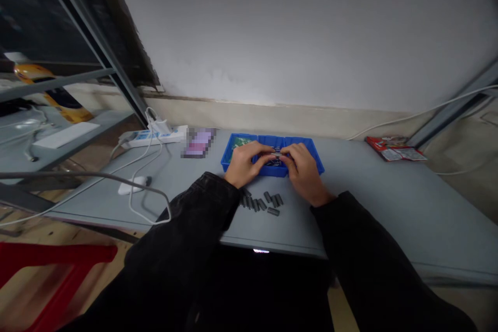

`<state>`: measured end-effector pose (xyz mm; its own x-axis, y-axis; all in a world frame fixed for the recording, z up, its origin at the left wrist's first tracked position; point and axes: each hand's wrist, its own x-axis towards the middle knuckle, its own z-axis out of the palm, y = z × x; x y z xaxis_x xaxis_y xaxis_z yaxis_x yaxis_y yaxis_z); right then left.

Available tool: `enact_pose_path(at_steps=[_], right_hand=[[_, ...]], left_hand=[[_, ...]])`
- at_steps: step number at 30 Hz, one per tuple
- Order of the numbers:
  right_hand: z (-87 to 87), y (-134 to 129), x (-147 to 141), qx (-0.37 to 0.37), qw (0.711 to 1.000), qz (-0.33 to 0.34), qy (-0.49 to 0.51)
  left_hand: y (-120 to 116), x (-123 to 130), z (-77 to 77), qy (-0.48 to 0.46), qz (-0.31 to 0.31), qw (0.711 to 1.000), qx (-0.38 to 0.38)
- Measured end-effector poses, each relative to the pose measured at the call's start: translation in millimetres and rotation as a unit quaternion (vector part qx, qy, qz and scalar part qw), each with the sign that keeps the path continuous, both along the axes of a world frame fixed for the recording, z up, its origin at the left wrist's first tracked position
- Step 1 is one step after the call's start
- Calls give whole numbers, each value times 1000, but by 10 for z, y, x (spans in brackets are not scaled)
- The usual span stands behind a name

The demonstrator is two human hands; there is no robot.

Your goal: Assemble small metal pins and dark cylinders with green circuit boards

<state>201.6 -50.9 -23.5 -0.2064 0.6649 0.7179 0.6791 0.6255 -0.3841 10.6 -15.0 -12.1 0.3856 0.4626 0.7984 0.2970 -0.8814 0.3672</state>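
My left hand [249, 161] and my right hand [302, 168] meet above a blue compartment tray [314, 153]. Thumbs and fingertips of both hands are pinched close together over the middle compartment. Whatever small piece lies between them is too small and covered to name. Green pieces [240, 141] lie in the tray's left compartment, and thin metallic parts [275, 162] show in the middle one. The right compartment is partly covered by my right hand. In front of the tray, several dark grey cylinders [256, 204] lie loose on the table, some partly behind my left sleeve.
On the grey table [361, 207] stand a power strip [155, 137] with white cables, a blurred-out phone-like item [198, 142], a white earbud-like case [132, 185] and a red packet [397, 149]. A yellow bottle [58, 93] leans at left; a red stool [58, 257] stands below.
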Motion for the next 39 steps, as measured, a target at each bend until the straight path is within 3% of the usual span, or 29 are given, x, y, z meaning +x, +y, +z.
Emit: enact_pose_path(at_steps=[8, 14, 25, 29, 32, 35, 37, 39], right_hand=[[39, 44, 101, 33, 992, -85, 84], [-51, 164, 182, -35, 989, -141, 3], [-182, 296, 471, -79, 958, -271, -48], [-140, 295, 469, -46, 959, -278, -32], [-27, 193, 354, -2, 975, -223, -2], [61, 23, 172, -4, 999, -52, 11], [71, -80, 55, -17, 997, 59, -38], [50, -151, -33, -49, 987, 121, -95]], left_hand=[[13, -12, 13, -12, 34, 999, -1], [16, -17, 17, -6, 46, 999, -6], [19, -14, 18, -4, 46, 999, -6], [20, -14, 22, -4, 45, 999, -7], [14, -13, 28, -2, 44, 999, -7], [4, -12, 30, 0, 45, 999, -11], [-1, -13, 29, -3, 45, 999, -12], [-3, -15, 28, -9, 47, 999, -10]])
